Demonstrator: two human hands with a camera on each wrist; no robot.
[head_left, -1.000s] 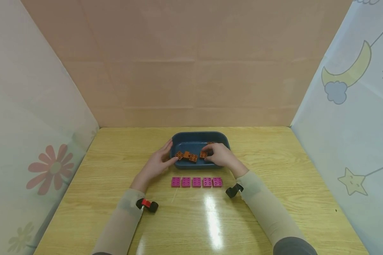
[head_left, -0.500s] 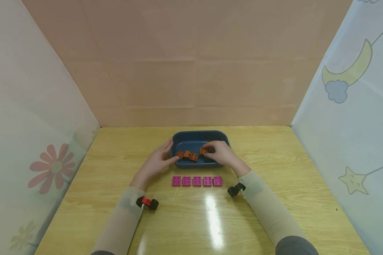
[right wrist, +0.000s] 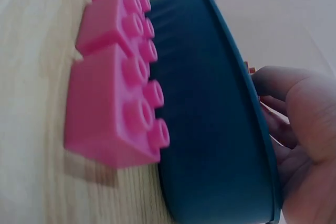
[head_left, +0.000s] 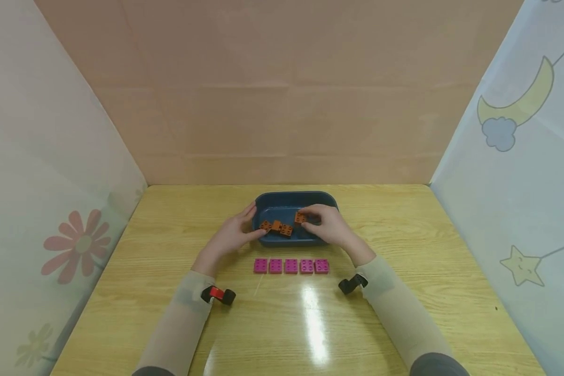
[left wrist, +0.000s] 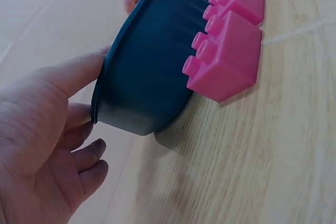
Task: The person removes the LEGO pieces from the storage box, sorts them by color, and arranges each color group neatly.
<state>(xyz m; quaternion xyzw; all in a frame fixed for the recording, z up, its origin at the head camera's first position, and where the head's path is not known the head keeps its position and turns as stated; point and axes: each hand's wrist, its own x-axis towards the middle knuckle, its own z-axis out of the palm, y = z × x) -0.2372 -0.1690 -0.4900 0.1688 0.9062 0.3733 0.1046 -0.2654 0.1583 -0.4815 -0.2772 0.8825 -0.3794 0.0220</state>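
A dark blue tray (head_left: 282,200) stands on the table with several orange toy bricks (head_left: 276,226) in its front left part. My left hand (head_left: 230,235) grips the tray's left end, its thumb over the front rim and its fingers along the side. Over the tray's right half, my right hand (head_left: 332,227) pinches a studded orange brick (head_left: 300,218) between thumb and fingers. In the right wrist view the tray wall (right wrist: 210,108) hides most of that brick. A row of several pink bricks (head_left: 291,266) lies in front of the tray, studs up.
The wooden table (head_left: 169,224) ends at a brown paper backdrop (head_left: 282,104). Patterned white sheets (head_left: 75,156) hang along both sides. Light glares on the table's front middle.
My right hand, pinching the orange brick, has shifted slightly up and back in the tray. My left hand keeps its place on the tray's end. The pink row has not moved.
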